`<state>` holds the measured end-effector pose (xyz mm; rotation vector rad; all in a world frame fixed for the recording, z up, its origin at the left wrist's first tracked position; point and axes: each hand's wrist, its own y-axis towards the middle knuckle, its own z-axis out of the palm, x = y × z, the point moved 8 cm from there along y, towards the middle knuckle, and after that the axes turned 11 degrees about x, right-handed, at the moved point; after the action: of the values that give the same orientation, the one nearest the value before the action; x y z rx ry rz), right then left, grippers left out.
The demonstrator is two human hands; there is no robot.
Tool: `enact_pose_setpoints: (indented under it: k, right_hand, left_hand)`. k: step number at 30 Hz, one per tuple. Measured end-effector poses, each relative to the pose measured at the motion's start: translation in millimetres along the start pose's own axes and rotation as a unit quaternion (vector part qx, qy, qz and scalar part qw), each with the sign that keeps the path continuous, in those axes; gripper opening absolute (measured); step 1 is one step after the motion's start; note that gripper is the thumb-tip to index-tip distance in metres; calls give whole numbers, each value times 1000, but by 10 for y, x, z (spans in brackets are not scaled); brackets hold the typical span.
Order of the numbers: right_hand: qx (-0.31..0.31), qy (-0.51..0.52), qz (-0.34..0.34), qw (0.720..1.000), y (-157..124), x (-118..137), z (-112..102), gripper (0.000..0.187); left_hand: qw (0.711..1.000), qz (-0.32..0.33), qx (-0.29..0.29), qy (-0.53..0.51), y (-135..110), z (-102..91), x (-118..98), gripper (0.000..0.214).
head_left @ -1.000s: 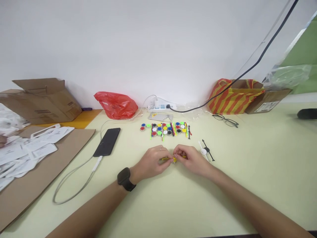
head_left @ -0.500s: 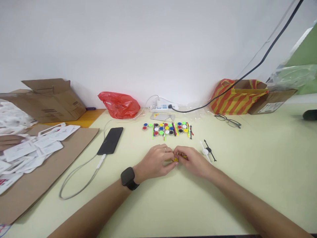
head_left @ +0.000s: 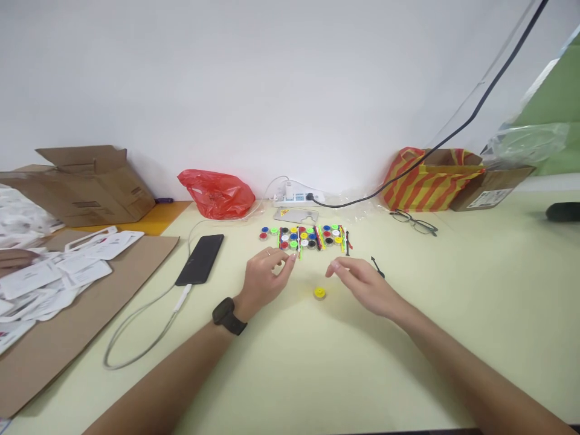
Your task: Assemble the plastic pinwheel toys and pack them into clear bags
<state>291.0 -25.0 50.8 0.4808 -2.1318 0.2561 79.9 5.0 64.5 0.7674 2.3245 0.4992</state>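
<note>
On the table between my hands lies a small round yellow piece [head_left: 319, 293], with a clear rim. My left hand [head_left: 265, 279], with a ring and a black watch, hovers left of it. Its thumb and bent forefinger reach close to the near end of a white arrow [head_left: 298, 237] in the row; I see nothing held. To the right of the yellow piece, my right hand [head_left: 362, 284] is raised with thumb and fingers loosely apart, nothing between them. A black arrow [head_left: 377, 266] shows beyond it, partly covered by the hand. Coloured round pieces and arrows [head_left: 312, 235] stand in rows ahead.
Left are a black phone [head_left: 200, 260] on a cable, cardboard [head_left: 122, 296] with white cards [head_left: 72, 272], and another person's hand [head_left: 16, 260]. Behind are a red bag [head_left: 217, 193], power strip [head_left: 296, 197], clear plate [head_left: 295, 215], glasses [head_left: 414, 222] and striped bag [head_left: 430, 184].
The yellow piece that was between my fingers now rests on the table. My left hand has moved left and forward; my right hand has drawn away to the right, now covering the white arrow there.
</note>
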Motion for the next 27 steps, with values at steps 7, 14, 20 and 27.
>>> enact_pose_setpoints:
  k: [7, 14, 20, 27]
  right_hand:
    - [-88, 73, 25, 993, 12, -173, -179, 56]
    - [-87, 59, 8, 994, 20, -148, -134, 56]
    - [-93, 65, 5, 993, 16, -170, -125, 59]
    - [-82, 34, -7, 996, 22, -155, -79, 56]
  left_hand:
    - [995, -99, -26, 22, 31, -101, 317, 27]
    - [986, -148, -7, 71, 87, -186, 725, 14]
    - [982, -111, 74, 135, 67, -10, 799, 39]
    - [975, -66, 158, 138, 46, 185, 659, 43]
